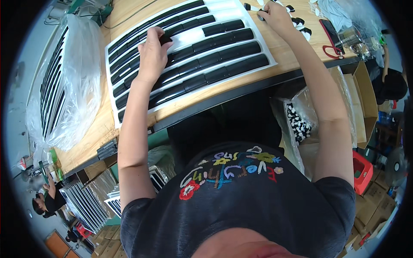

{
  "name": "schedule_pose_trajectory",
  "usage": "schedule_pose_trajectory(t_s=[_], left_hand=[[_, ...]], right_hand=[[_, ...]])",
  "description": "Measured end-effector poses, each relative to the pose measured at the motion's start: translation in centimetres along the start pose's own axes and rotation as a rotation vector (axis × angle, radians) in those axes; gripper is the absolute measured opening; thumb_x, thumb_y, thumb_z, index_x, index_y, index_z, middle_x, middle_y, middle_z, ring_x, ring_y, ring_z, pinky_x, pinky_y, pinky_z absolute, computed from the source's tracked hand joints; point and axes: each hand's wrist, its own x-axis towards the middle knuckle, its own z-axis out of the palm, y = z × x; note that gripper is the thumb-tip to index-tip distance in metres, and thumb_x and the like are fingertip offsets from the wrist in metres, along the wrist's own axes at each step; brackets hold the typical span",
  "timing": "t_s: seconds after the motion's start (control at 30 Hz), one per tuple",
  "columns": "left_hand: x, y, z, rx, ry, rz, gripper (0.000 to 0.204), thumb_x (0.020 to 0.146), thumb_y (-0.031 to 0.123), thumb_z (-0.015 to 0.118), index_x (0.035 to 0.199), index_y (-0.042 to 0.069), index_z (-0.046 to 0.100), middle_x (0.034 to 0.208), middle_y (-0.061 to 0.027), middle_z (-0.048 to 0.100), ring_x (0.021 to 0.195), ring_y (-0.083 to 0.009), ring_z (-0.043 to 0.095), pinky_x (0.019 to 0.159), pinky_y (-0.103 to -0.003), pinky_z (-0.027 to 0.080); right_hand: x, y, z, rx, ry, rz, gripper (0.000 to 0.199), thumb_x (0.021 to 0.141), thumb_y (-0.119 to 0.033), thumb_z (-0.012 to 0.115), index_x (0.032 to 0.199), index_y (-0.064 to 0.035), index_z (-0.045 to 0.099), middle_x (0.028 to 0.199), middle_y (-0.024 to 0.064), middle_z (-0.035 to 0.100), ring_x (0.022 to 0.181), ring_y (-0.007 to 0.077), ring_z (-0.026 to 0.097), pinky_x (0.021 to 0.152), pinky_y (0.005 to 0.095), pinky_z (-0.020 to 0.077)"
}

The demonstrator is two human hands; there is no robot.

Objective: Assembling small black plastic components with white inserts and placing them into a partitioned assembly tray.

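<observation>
Black slats run lengthwise across the white grille panel (189, 51) near the desk's (297, 60) front edge. My left hand (152, 53) pinches a small black clip (165, 38) there; right hand (275, 17) closes on another piece (261, 16) at the far edge.

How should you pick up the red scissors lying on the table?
Grip the red scissors by the handle loops, coming from above on the table's near edge, probably. They lie flat on the wooden table, loops toward the person and the dark closed blades pointing away. The loops are rounded and safe for fingers. The right hand is nearest, though busy with small black-and-white pieces.
</observation>
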Motion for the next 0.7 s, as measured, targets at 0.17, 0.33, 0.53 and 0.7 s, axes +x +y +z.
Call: schedule_pose_trajectory(t_s=[0.17,0.33,0.53,0.7], left_hand=[[-2.0,6.5,-0.2,-0.979,0.063,-0.286,0.028,0.088,0.011,0.074,0.112,0.004,0.062,0.101,-0.0039,0.065,0.088,-0.0095,0.061,0.078,-0.024,0.050],[-5.2,10.2,1.2,-1.582,0.014,-0.458,0.023,0.096,0.010,0.063,0.117,0.002,0.057,0.096,-0.0035,0.063,0.077,-0.0081,0.061,0.072,-0.021,0.051],[-5.8,12.3,0.8,-1.640,0.015,-0.398,0.023,0.097,0.012,0.062,0.117,0.004,0.054,0.092,-0.0059,0.063,0.078,-0.0122,0.059,0.072,-0.023,0.046],[-6.2,13.1,0.1,-1.683,-0.003,-0.352,0.023,0.097,0.011,0.062,0.115,0.004,0.050,0.094,-0.0063,0.064,0.078,-0.0074,0.063,0.073,-0.020,0.053]], right_hand=[[-0.9,2.1,0.1,-0.265,0.087,-0.223,0.024,0.091,-0.026,0.066,0.093,-0.0025,0.070,0.075,0.0075,0.068,0.068,0.0158,0.066,0.068,0.0315,0.0528],[-10.1,-10.2,-6.7,0.788,-0.247,-0.029,0.020,0.097,-0.020,0.063,0.095,-0.0006,0.070,0.069,0.0010,0.063,0.065,0.0059,0.059,0.060,0.0212,0.0472],[-13.9,-14.5,-8.0,0.935,-0.326,-0.014,0.016,0.096,-0.017,0.063,0.096,-0.0021,0.070,0.069,-0.0018,0.059,0.062,0.0035,0.054,0.059,0.0186,0.0425],[-15.2,-15.8,-7.6,0.969,-0.377,-0.015,0.015,0.096,-0.016,0.063,0.095,-0.0020,0.068,0.068,-0.0031,0.057,0.061,0.0023,0.051,0.057,0.0182,0.0397]])
